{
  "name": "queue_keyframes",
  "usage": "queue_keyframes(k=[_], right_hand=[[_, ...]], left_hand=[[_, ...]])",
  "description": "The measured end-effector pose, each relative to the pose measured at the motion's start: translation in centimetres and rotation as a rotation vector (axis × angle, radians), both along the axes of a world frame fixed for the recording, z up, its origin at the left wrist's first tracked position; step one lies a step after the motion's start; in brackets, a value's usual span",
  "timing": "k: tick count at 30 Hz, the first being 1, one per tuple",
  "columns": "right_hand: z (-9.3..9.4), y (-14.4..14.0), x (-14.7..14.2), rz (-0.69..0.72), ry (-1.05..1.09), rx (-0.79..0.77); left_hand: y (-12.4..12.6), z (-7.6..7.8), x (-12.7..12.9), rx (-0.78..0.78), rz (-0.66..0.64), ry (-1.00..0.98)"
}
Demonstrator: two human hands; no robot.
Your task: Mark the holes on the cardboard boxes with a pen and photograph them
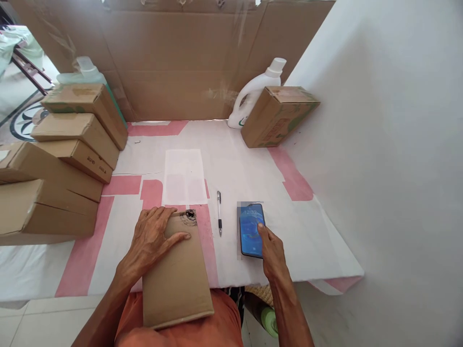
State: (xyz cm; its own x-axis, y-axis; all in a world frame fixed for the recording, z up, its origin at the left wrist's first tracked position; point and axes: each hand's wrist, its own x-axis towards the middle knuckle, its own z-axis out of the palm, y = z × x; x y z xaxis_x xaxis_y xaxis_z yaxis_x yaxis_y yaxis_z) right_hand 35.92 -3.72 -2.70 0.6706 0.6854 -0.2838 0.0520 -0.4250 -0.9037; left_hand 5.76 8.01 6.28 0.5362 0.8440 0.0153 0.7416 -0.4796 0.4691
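Nearest is the person's lap in orange clothing [179, 333]; a green-lidded bottle [268, 322] stands below, under the counter's near edge. The flat cardboard piece [177, 277] juts over that near edge above the lap, its far end lying on the counter [307, 236]. The left hand [154, 231] has its grip on the cardboard's far left corner, thumb spread across the top face, fingers bent along the far edge.

To the right, just inside the counter's near edge, the right hand [273, 248] has its grip closed around the phone [251, 231], thumb along the screen's right side. Whether the phone touches the cloth, I cannot tell.

What looks done: the phone is in hand with its screen lit, showing 12:32, probably the lock screen; 1 dark scribble [189, 216] sits at the cardboard's far right corner, the rest of its face plain brown. The pen [219, 213] lies loose between cardboard and phone, held by neither of the 2 hands. What is left, the view does not show.

Farther in, a white sheet [184, 166] lies flat. Boxes [77, 193] line the counter's left side; 1 more box [278, 118] leans by the far right corner, before a white jug [270, 79]. A greenish bottle [92, 74] stands at the far left, and a cardboard panel [173, 58] rises along the far edge.
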Motion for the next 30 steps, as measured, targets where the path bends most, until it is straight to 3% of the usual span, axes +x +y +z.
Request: queue_keyframes(k=[8,13,16,19,21,23,25,26,28,30], right_hand=[[-1.4,-0.5,0.8,0.019,-0.299,-0.256],[-2.0,-0.3,1.1,0.052,-0.458,-0.328],[-2.3,-0.4,1.1,0.070,-0.530,-0.349],[-2.1,-1.1,0.5,0.076,-0.606,-0.299],[-1.7,-2.1,-1.0,0.210,-0.587,-0.171],[-1.2,-3.3,-3.4,0.501,-0.434,-0.050],[-0.8,-4.2,-6.3,0.804,-0.200,0.006],[-0.6,-4.4,-7.6,0.891,-0.093,0.027],[0.0,-4.0,-9.5,0.959,0.073,0.089],[1.2,-2.8,-9.9,0.948,0.151,0.151]], left_hand=[[0.4,-0.6,0.1,-0.053,0.027,-0.009],[0.9,-1.0,0.2,-0.060,0.017,-0.032],[0.8,-1.3,-0.3,0.029,0.039,-0.112],[0.2,-2.3,-2.4,0.150,0.199,-0.233],[-0.9,-3.9,-4.8,0.180,0.358,-0.262],[-2.6,-5.9,-7.4,0.190,0.417,-0.204],[-4.7,-7.7,-9.3,0.145,0.269,-0.095],[-5.6,-8.3,-10.0,0.095,0.172,-0.078],[-7.1,-8.6,-10.4,-0.023,0.014,-0.112],[-7.3,-7.6,-10.3,-0.097,-0.019,-0.155]])
